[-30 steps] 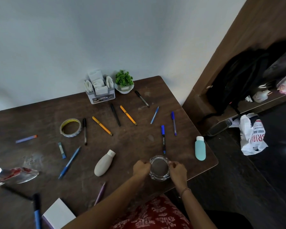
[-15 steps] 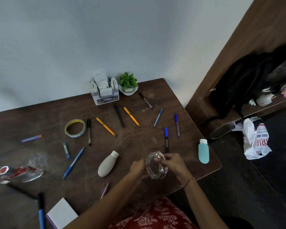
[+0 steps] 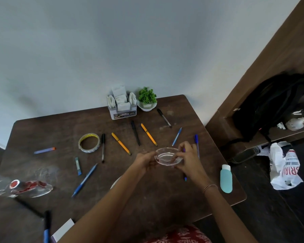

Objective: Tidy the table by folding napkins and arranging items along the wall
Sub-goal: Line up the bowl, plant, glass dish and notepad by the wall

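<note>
Between left grip point(image 3: 145, 161), right grip point(image 3: 189, 157): glass dish point(image 3: 168, 156)

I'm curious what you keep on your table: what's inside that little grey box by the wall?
White napkins stand in the grey holder: a taller stack in the middle and folded ones at each side. The holder's walls hide their lower parts and whatever lies at the bottom.

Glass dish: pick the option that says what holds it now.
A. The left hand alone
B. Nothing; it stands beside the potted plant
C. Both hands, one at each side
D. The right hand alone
C: the left hand and the right hand each grip one side of the glass dish.
</note>
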`<state>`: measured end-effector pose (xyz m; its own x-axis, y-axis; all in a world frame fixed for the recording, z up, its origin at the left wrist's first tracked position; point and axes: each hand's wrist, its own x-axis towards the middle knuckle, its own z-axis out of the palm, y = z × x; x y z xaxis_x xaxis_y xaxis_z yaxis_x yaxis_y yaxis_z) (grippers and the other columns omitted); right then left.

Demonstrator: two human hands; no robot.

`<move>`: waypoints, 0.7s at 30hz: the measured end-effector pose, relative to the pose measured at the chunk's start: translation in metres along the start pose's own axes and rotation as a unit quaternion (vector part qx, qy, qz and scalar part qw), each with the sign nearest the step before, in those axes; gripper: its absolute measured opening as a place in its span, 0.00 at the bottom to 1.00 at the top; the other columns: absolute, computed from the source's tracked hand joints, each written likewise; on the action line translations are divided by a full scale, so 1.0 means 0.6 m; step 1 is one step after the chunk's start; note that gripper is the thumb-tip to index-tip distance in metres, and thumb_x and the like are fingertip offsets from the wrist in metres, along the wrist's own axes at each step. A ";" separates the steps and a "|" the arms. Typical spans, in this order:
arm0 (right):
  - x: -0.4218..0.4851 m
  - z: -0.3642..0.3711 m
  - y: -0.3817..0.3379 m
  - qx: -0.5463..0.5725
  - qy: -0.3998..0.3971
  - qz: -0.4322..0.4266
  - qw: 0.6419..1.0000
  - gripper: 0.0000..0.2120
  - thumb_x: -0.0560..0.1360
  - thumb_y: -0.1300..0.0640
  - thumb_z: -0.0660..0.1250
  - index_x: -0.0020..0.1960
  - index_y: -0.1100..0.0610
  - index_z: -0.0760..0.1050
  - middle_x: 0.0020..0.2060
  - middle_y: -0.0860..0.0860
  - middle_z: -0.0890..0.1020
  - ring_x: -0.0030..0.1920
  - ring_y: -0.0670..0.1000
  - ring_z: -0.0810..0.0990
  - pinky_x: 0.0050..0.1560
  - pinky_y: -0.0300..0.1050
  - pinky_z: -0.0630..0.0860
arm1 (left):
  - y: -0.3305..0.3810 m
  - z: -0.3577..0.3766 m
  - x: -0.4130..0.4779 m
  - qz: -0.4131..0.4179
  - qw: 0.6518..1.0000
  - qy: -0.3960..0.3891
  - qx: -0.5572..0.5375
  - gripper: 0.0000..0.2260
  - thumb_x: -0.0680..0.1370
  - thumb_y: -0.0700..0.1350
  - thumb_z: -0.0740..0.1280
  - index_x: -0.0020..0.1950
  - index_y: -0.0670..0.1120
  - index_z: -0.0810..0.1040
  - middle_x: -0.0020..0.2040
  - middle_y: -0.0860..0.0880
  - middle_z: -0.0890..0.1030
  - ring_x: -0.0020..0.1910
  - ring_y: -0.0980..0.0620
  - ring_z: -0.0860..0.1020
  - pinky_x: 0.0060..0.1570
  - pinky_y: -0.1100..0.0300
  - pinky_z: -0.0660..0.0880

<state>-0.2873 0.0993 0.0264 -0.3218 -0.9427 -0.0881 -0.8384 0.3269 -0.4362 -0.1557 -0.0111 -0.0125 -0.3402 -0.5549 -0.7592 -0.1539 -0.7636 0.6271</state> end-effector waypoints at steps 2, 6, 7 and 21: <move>0.017 0.005 0.011 -0.007 0.039 0.001 0.999 0.10 0.69 0.57 0.74 0.50 0.57 0.82 0.49 0.45 0.66 0.52 0.45 0.63 0.52 0.34 0.69 | 0.012 0.006 0.012 0.038 0.999 0.001 -0.001 0.03 0.75 0.33 0.66 0.44 0.39 0.74 0.35 0.41 0.78 0.22 0.53 0.78 0.23 0.62 0.77; 0.065 0.012 0.048 0.099 0.061 0.050 0.992 0.11 0.70 0.65 0.71 0.51 0.55 0.80 0.46 0.48 0.69 0.44 0.45 0.72 0.51 0.39 0.75 | 0.036 0.040 0.034 0.088 0.995 0.041 -0.029 0.07 0.74 0.30 0.67 0.44 0.41 0.73 0.38 0.42 0.79 0.21 0.54 0.78 0.23 0.62 0.76; 0.078 0.010 0.056 0.137 0.082 0.069 0.985 0.14 0.71 0.67 0.69 0.52 0.52 0.79 0.47 0.50 0.71 0.44 0.46 0.75 0.51 0.42 0.77 | 0.044 0.052 0.040 0.098 0.993 0.054 -0.040 0.08 0.73 0.30 0.68 0.43 0.42 0.73 0.37 0.42 0.79 0.22 0.53 0.78 0.23 0.62 0.76; 0.373 -0.034 0.130 0.292 0.122 0.233 0.920 0.11 0.68 0.60 0.74 0.49 0.61 0.80 0.40 0.51 0.80 0.35 0.45 0.76 0.32 0.25 0.69 | 0.182 0.189 0.214 0.138 0.966 0.196 -0.098 0.12 0.71 0.32 0.70 0.41 0.47 0.71 0.42 0.43 0.78 0.39 0.45 0.79 0.33 0.53 0.80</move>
<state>-0.4337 -0.0845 -0.0093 -0.7355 -0.6425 -0.2150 -0.2281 0.5337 -0.8144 -0.3211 -0.1282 -0.0217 0.0411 -0.7997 -0.5990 0.0843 -0.5946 0.7996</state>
